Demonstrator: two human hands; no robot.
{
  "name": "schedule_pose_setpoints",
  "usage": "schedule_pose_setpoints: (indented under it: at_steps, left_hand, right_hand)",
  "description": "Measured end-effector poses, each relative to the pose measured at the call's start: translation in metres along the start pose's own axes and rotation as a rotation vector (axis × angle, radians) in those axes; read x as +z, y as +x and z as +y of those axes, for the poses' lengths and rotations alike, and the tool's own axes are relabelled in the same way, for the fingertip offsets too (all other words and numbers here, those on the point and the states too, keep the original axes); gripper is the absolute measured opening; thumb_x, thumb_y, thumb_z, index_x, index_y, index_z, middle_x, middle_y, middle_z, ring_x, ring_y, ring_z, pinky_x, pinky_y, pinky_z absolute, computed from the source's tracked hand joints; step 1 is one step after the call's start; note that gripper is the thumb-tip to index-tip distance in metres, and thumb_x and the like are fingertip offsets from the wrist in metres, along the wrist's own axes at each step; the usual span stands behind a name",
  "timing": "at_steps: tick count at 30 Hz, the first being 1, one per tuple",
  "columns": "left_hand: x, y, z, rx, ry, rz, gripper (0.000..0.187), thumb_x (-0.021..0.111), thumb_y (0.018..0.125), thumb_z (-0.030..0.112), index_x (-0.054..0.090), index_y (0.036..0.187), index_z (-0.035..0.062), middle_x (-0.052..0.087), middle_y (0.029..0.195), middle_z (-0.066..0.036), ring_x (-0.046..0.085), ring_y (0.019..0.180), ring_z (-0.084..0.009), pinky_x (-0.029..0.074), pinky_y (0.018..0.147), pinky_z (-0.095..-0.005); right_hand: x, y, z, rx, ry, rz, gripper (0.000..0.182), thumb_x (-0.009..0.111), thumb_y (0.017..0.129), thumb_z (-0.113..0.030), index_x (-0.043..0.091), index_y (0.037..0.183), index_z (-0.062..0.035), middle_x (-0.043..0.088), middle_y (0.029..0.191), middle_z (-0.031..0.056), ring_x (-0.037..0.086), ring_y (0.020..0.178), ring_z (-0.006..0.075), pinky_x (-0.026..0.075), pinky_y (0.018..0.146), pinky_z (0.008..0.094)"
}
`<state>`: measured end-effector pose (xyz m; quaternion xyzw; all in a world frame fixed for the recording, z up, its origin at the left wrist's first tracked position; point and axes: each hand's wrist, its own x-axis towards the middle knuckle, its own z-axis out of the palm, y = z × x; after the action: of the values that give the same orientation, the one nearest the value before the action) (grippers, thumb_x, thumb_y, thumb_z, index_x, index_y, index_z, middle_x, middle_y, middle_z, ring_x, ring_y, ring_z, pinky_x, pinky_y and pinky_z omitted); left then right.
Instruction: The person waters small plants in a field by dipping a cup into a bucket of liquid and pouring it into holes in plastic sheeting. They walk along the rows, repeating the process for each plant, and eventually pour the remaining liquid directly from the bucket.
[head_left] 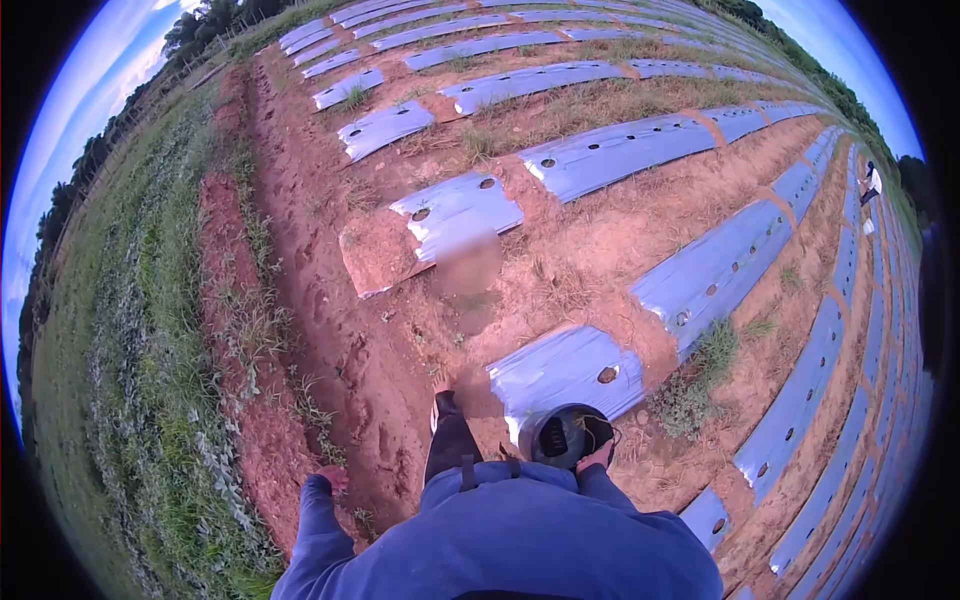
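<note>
My right hand (597, 457) grips the rim of a black bucket (530, 440) held against my right side at waist height. Inside the bucket are dark shapes and a few thin straw-coloured strands, too small to name. My left hand (333, 478) hangs out to my left above the red soil, fingers loosely apart, with nothing seen in it. Just in front of the bucket lies a short bed covered with silvery plastic mulch (550, 375), which has a round planting hole (607, 375) in it.
Rows of mulch-covered beds (620, 155) with planting holes stretch ahead and to the right. A rutted dirt path (330, 330) runs along my left, beside a weedy green strip (170, 400). Weeds (700, 385) grow between beds. Another person (872, 183) bends far right near a white container (868, 226).
</note>
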<state>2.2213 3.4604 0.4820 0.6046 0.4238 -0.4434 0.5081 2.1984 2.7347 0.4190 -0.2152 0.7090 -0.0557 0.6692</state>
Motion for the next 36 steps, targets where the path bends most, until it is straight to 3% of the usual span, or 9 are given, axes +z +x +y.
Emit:
schedule_pose_setpoints:
  at_steps: [3, 6, 8, 16, 18, 23, 26, 31, 36]
  left_hand:
    - [-0.048, 0.024, 0.057, -0.139, -0.136, -0.04, 0.026, 0.046, 0.099, 0.039, 0.052, 0.116, 0.0195, 0.068, 0.101, -0.007, 0.068, 0.081, -0.0307, 0.048, 0.049, -0.0438]
    - [-0.102, 0.062, 0.125, -0.113, -0.255, 0.06, 0.028, 0.043, 0.098, 0.038, 0.052, 0.118, 0.0206, 0.065, 0.11, -0.009, 0.066, 0.082, -0.0365, 0.048, 0.052, -0.0439]
    - [-0.129, 0.085, 0.173, -0.105, -0.269, 0.087, 0.027, 0.043, 0.097, 0.034, 0.054, 0.115, 0.0171, 0.063, 0.106, -0.01, 0.064, 0.078, -0.0341, 0.047, 0.052, -0.0433]
    - [-0.111, 0.201, 0.468, 0.351, 0.238, -0.218, 0.027, 0.042, 0.097, 0.027, 0.061, 0.099, 0.0082, 0.055, 0.066, -0.007, 0.054, 0.051, -0.0232, 0.042, 0.043, -0.0366]
    - [-0.09, 0.222, 0.544, 0.13, -0.251, -0.299, 0.022, 0.048, 0.097, 0.026, 0.061, 0.101, 0.0092, 0.058, 0.07, -0.006, 0.053, 0.047, -0.0204, 0.041, 0.039, -0.0365]
    - [-0.037, 0.263, 0.684, 0.653, 0.259, -0.115, 0.032, 0.054, 0.097, 0.034, 0.057, 0.12, 0.0111, 0.07, 0.095, -0.008, 0.068, 0.075, -0.0216, 0.049, 0.055, -0.0382]
    - [-0.01, 0.267, 0.73, 0.645, 0.169, -0.078, 0.031, 0.055, 0.098, 0.029, 0.056, 0.12, 0.0073, 0.07, 0.089, -0.012, 0.067, 0.064, -0.0218, 0.051, 0.05, -0.032]
    - [0.0, 0.314, 0.758, 0.467, 0.366, -0.173, 0.023, 0.054, 0.097, 0.017, 0.057, 0.116, 0.0036, 0.067, 0.081, -0.015, 0.062, 0.056, -0.0186, 0.045, 0.041, -0.0306]
    - [0.038, 0.349, 0.814, 0.465, 0.381, -0.187, 0.018, 0.052, 0.091, 0.0, 0.057, 0.109, -0.0034, 0.066, 0.072, -0.02, 0.062, 0.051, -0.0271, 0.05, 0.044, -0.0387]
  right_hand:
    - [0.073, -0.001, 0.02, -0.105, 0.07, 0.072, 0.082, 0.057, 0.072, -0.082, 0.055, 0.102, -0.0051, 0.036, 0.07, 0.0037, 0.034, 0.057, 0.0184, 0.028, 0.053, 0.0341]
    - [0.129, 0.025, 0.044, -0.035, 0.145, -0.026, 0.098, 0.051, 0.072, -0.084, 0.045, 0.137, -0.011, 0.044, 0.085, 0.0046, 0.044, 0.072, 0.0197, 0.039, 0.068, 0.0357]
    - [0.179, 0.002, 0.053, -0.007, 0.21, 0.108, 0.109, 0.045, 0.067, -0.091, 0.04, 0.143, -0.0126, 0.053, 0.13, 0.0137, 0.048, 0.115, 0.0277, 0.035, 0.1, 0.0387]
    - [0.287, 0.005, 0.067, 0.023, 0.474, 0.072, 0.108, 0.046, 0.07, -0.088, 0.033, 0.147, -0.0131, 0.052, 0.13, 0.0137, 0.049, 0.108, 0.0296, 0.037, 0.096, 0.0379]
    - [0.306, 0.011, 0.071, 0.005, 0.492, 0.071, 0.108, 0.047, 0.071, -0.087, 0.032, 0.147, -0.0131, 0.052, 0.129, 0.0138, 0.049, 0.107, 0.0297, 0.037, 0.095, 0.0378]
    - [0.36, 0.051, 0.086, -0.067, 0.483, 0.066, 0.107, 0.047, 0.072, -0.086, 0.03, 0.148, -0.0134, 0.052, 0.128, 0.0138, 0.048, 0.106, 0.0299, 0.037, 0.095, 0.0376]
    - [0.41, 0.02, 0.092, -0.034, 0.381, 0.177, 0.083, 0.054, 0.082, -0.072, 0.052, 0.135, -0.0086, 0.06, 0.124, 0.0094, 0.057, 0.105, 0.0297, 0.042, 0.097, 0.0413]
    - [0.468, 0.034, 0.106, -0.007, 0.033, 0.37, 0.096, 0.055, 0.08, -0.074, 0.052, 0.131, 0.0065, 0.06, 0.124, 0.0245, 0.061, 0.101, 0.0385, 0.048, 0.085, 0.0456]
    - [0.516, 0.045, 0.099, -0.13, -0.327, 0.418, 0.098, 0.043, 0.085, -0.076, 0.054, 0.124, 0.0128, 0.057, 0.128, 0.0309, 0.055, 0.122, 0.0403, 0.042, 0.103, 0.0423]
